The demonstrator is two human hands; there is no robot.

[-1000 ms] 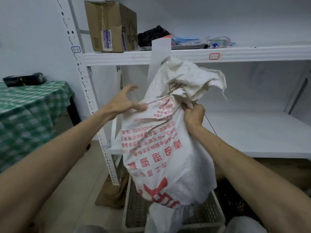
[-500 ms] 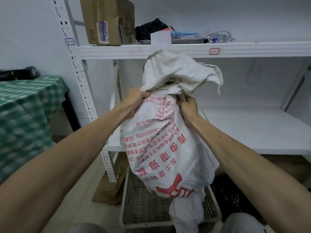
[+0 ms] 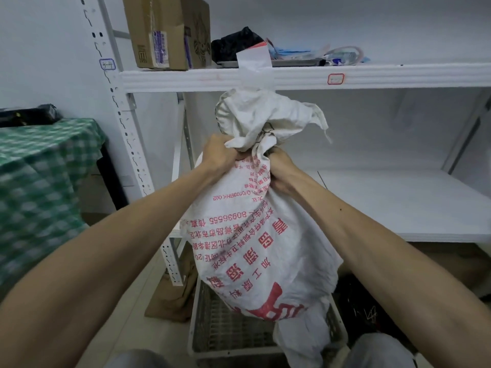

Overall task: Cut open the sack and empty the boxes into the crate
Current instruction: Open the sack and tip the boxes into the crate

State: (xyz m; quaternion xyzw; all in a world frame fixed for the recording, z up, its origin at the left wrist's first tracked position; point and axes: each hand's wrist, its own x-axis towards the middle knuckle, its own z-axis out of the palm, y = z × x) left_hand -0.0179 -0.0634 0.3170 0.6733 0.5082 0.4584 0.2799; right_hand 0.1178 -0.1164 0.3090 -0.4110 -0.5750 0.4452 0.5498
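Above the crate (image 3: 212, 333), I am holding the sack (image 3: 255, 240) upside down, its printing inverted. My left hand (image 3: 219, 156) and right hand (image 3: 280, 171) are both clenching its bunched neck in front of the shelf (image 3: 372, 75), its lower end hanging into the crate.

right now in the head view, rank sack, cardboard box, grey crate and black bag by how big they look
1. sack, though nearest the camera
2. grey crate, partly hidden
3. cardboard box
4. black bag
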